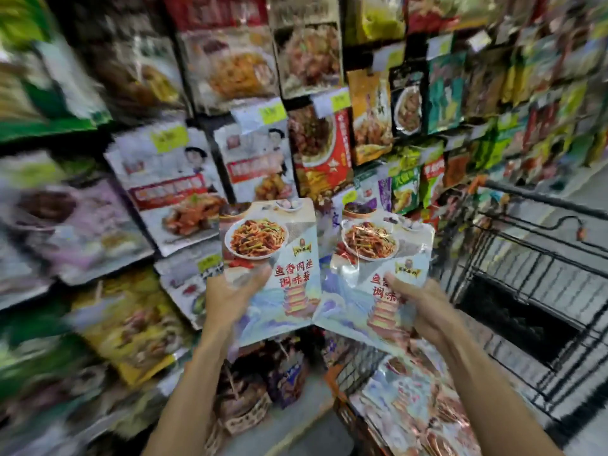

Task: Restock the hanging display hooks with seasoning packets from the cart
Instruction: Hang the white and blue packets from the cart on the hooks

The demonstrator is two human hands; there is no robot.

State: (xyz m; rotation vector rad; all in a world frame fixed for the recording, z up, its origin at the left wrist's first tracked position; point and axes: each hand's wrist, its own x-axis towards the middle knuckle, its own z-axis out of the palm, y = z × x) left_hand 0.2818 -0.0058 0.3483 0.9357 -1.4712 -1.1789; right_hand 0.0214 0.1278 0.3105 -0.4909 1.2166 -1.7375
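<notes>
The left hand [230, 301] is pinching a seasoning packet [273, 255] at frame centre, thumb lying across its front. The right hand [424, 307] is gripping a matching second packet [371, 268] likewise, just beside the first. Both forearms are reaching up from the bottom edge, in front of the hanging display [250, 153]. The cart [533, 258] is standing at right.
</notes>
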